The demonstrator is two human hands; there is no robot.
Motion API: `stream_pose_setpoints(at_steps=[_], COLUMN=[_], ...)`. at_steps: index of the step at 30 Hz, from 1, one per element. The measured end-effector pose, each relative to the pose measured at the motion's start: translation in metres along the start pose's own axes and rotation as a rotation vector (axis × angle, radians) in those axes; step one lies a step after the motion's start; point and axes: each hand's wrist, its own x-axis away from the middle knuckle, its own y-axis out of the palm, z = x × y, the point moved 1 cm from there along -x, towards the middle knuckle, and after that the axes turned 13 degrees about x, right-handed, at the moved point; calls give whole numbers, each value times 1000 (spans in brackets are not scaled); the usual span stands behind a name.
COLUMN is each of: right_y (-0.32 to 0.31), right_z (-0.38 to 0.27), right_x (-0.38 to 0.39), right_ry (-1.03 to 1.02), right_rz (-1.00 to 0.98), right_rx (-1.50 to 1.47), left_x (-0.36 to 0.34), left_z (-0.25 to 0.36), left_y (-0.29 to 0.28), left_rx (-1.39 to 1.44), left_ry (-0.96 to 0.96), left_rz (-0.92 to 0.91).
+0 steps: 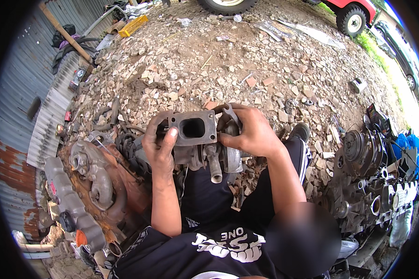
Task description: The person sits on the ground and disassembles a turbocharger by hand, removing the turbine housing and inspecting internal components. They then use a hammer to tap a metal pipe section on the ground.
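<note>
Turbocharger between both hands – engines flanking

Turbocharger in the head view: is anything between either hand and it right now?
Nothing visible. Both hands are already on the turbocharger: the left hand grips its left side with the thumb on the rectangular flange, and the right hand wraps the round housing on its right.

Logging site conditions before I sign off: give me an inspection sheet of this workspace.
Surface: ground of dirt and broken rubble.
Job's things: grimy metal turbo-like casting with a rectangular flange, held above the lap.
Clutter: engine at left, engine assembly at right, yellow crate.
Hands: left hand and right hand both grip the casting.
Cables: dark hoses on the ground.
Surroundings: corrugated metal wall, red vehicle.
</note>
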Motion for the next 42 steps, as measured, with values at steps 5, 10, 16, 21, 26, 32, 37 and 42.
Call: stream_pose_setpoints(at_steps=[5,10,16,21,26,32,37,42], right_y=[0,5,3,8,2,6,3,-2], right_z=[3,5,5,6,2,3,5,10], right_x=[-1,1,0,0,2,2,0,-2], right_ry=[20,-74,-77,-17,-120,105,67,23], right_rz=[-24,69,53,71,84,43,-12,-103], right_rx=[-51,27,14,61,52,31,16,84], left_x=[-3,-3,-3,-4,-4,-4,-6,-5], left_z=[-3,-2,0,-1,0,-2,-1,-2], left_y=[-2,-2,-2,3,2,4,3,0], left_rx=[3,-19,-32,-26,0,-17,-3,-25], left_ry=[23,6,12,7,-7,-6,5,-1], left_rz=[-16,-14,-24,-44,-41,-35,-46,-55])
